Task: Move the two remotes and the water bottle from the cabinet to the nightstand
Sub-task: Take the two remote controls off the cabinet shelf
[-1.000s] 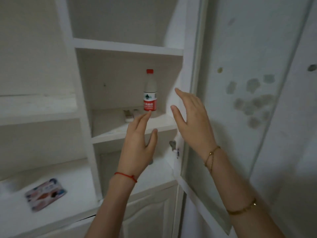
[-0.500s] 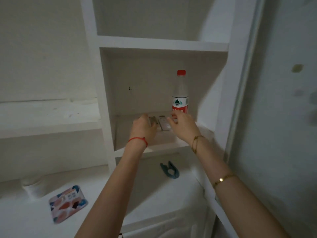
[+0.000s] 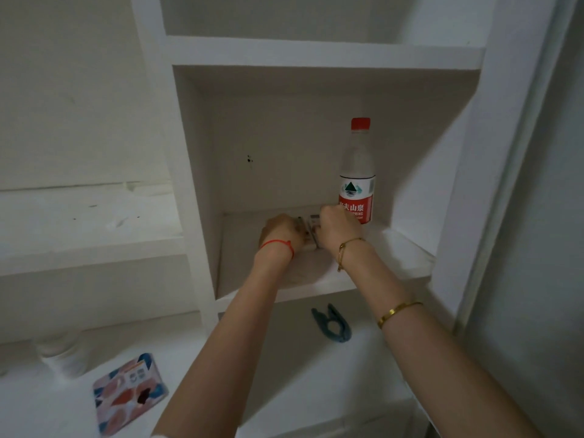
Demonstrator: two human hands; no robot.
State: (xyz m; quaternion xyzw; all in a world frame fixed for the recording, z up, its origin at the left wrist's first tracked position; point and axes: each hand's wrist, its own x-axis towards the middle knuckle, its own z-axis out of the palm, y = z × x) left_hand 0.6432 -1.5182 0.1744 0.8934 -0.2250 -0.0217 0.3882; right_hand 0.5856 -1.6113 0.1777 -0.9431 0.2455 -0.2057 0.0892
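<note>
Bare forearms; thin red string bracelet [image 3: 278, 244] left, slim gold chain [image 3: 347, 248] and seemingly solid gold bangle [image 3: 398, 312] right.

head view | single camera | faces forward, slightly down into cabinet shelf [image 3: 316, 284] | close, arm's reach

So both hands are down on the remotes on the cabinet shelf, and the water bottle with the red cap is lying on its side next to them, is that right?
Not quite. In the head view the water bottle stands upright at the back of the cabinet shelf, just behind the right hand, red cap up. The rest holds: the left hand and right hand are on the remotes.
</note>
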